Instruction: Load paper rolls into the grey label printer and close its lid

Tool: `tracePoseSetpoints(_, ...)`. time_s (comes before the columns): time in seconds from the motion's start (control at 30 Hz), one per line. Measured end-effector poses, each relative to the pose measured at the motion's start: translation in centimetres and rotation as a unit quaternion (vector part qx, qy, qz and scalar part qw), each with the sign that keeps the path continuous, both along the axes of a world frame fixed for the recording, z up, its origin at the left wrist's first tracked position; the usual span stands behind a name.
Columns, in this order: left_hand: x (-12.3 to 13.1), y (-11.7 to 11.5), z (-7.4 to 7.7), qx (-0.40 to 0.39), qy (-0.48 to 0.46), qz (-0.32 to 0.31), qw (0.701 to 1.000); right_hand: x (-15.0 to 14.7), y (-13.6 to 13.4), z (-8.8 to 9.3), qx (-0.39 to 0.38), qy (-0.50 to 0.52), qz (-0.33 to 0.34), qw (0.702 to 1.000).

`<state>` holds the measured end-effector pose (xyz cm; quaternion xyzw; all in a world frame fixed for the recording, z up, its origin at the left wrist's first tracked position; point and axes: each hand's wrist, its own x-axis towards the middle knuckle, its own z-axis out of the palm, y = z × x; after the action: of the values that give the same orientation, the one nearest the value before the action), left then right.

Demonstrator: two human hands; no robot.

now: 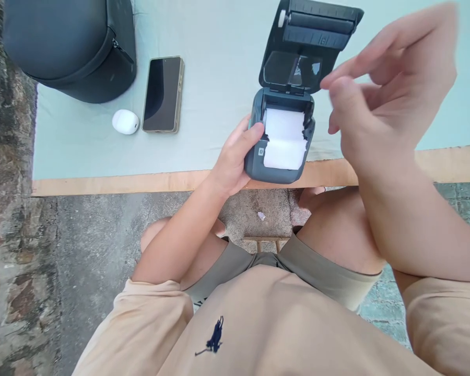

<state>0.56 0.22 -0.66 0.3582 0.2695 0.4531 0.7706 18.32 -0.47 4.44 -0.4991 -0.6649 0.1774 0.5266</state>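
Your left hand (232, 159) has the printer (274, 175) in its grip, paper (284, 141) loaded, lid (311, 42) not shut yet; right hand (387, 89), just above, hangs open, empty.

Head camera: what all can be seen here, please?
printer: one, dark grey, lid open, at table's near edge
paper: one roll, white, inside printer
phone: one, dark screen, on cloth left of printer
pod: one, white, beside phone
bag: one, black, far left on cloth
cloth: one, pale green, covering table
table: one, wooden edge showing
left hand: grips printer's left side
right hand: raised, blurred, empty, right of printer
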Motion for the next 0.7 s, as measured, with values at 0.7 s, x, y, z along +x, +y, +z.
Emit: tracePoseSetpoints(0.7,0.3,0.0,0.2,-0.013,0.032,0.015,0.999,2.9,0.9,0.5,-0.164,0.192,0.066,0.965)
